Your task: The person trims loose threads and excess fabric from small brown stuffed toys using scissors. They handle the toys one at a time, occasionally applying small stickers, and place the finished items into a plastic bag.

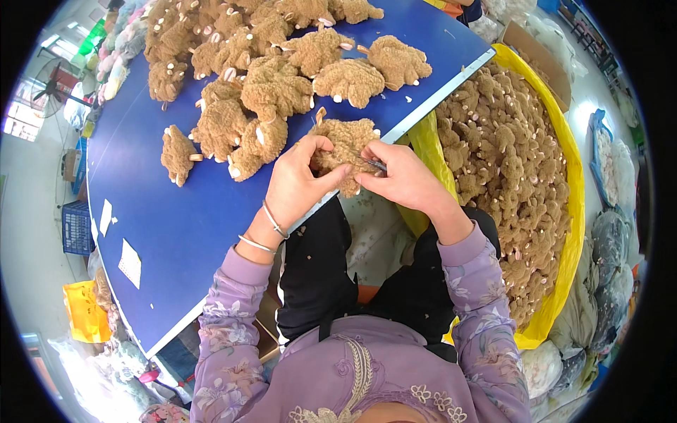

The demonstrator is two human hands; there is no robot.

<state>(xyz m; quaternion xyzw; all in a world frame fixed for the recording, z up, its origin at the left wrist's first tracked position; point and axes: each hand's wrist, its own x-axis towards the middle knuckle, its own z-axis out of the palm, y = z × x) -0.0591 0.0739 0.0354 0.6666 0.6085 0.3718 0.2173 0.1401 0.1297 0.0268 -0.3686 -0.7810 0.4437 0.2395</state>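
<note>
1. Nearest, the person's purple flowered top (352, 366) fills the lower edge, which cuts it off; dark trousers (317, 261) show beyond, partly covered by the top.
2. The left hand (305, 173), with two bangles (264, 236) at its wrist, pinches a brown plush piece (345, 134) between curled fingers and thumb; the outer fingers are mostly hidden from above.
3. The right hand (398, 175) is bent in at the piece's other side, thumb and forefinger closed on a slim dark item (379, 166). Most of that item is covered, so its kind cannot be told.
4. The held piece is at the near edge of a blue table (190, 247), its middle partly masked by the fingers; a small loop stands up at its top.
5. To the right, a yellow sack (575, 204) brims with small brown plush pieces (508, 162), too crowded to tell singly.
6. Farther over the table lies a heap of similar plush (275, 84), overlapping one another and running out at the upper edge.
7. Far left, a blue crate (76, 227) and a fan (53, 88) stand near the dark rim, the fan blurred by glare.
</note>
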